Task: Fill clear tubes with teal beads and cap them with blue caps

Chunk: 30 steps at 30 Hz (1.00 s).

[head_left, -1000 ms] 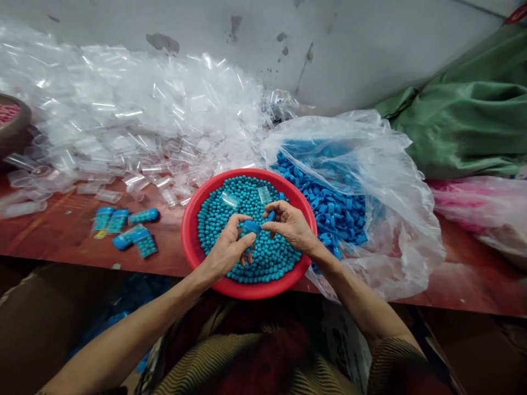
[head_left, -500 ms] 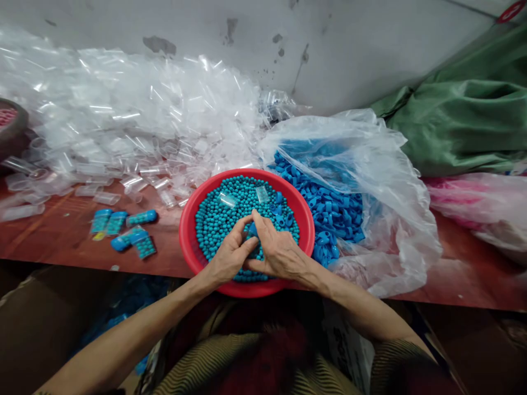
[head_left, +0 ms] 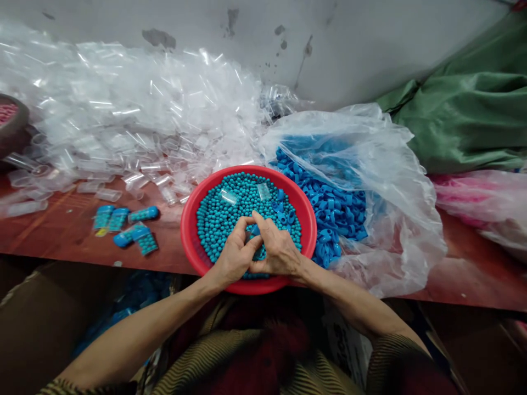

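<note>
My left hand (head_left: pixel 235 251) and my right hand (head_left: pixel 279 248) meet over a red plastic basin (head_left: pixel 190 233), fingertips together. Between their fingers sits a blue plastic cap (head_left: pixel 256 230), mostly covered; whether a clear tube is attached to it I cannot tell. Small round teal beads (head_left: pixel 216 219) fill the basin. On the beads lie a clear tube (head_left: pixel 229 197), another clear tube (head_left: pixel 264 191) and several loose blue caps (head_left: pixel 284 211) at the right side.
Left of the basin lie several capped tubes of beads (head_left: pixel 144 240). Behind stands a heap of clear tubes (head_left: pixel 164 104). A plastic bag (head_left: pixel 395 219) spills blue caps (head_left: pixel 337 206) at the right. Green cloth (head_left: pixel 473 120) and a bowl (head_left: pixel 20 129) flank the red-brown table (head_left: pixel 66 230).
The view has shifted slightly. Both hands stay together over the basin, and their fingers have closed a little more around the blue cap.
</note>
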Available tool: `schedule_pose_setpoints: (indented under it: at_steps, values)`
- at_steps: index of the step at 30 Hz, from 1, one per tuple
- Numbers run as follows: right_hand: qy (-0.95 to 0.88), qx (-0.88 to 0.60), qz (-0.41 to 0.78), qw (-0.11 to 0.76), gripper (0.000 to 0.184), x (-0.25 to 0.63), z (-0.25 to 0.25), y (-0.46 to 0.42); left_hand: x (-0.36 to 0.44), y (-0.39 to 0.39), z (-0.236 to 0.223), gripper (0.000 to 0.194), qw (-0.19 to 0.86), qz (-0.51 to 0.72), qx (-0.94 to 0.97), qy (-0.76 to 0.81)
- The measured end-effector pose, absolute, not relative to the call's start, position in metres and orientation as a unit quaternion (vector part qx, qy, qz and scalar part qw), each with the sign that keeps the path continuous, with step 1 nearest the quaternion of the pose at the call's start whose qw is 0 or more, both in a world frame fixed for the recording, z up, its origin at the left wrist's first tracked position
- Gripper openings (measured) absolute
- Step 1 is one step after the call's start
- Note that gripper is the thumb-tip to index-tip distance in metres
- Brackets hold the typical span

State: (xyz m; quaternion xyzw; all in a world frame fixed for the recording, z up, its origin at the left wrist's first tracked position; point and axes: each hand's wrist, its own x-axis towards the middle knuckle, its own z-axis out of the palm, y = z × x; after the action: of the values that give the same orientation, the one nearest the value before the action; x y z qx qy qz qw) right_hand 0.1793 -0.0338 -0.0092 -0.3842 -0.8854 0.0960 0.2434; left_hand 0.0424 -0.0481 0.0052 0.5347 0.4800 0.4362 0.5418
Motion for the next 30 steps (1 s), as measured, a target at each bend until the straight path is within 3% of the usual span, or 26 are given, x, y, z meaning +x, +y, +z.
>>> schedule_pose_setpoints:
  at_steps: [7,10,15,19,24,30]
  values:
    - [-0.823,-0.365,0.344,0.266,0.107,0.189,-0.007,-0.023,0.033,-0.042,0.000,0.038,0.610,0.455,0.481,0.435]
    - [-0.752,-0.409,0.403,0.324,0.091,0.200,-0.012,-0.020,0.006,-0.048,0.008,0.034,0.563,0.468,0.482,0.482]
    - [-0.717,-0.453,0.410,0.335,0.069,0.206,-0.026,-0.017,-0.077,-0.044,-0.002,0.028,0.239,0.476,0.514,0.673]
    - [-0.781,-0.438,0.367,0.252,0.063,0.202,-0.029,-0.018,-0.142,-0.021,-0.043,0.031,0.038,0.340,0.523,0.781]
    - [-0.835,-0.430,0.302,0.162,0.051,0.205,-0.035,-0.019,-0.175,0.006,-0.089,0.052,0.023,0.163,0.580,0.798]
    - [-0.863,-0.424,0.234,0.143,0.039,0.208,-0.040,-0.020,-0.181,-0.007,-0.097,0.047,-0.004,0.066,0.620,0.781]
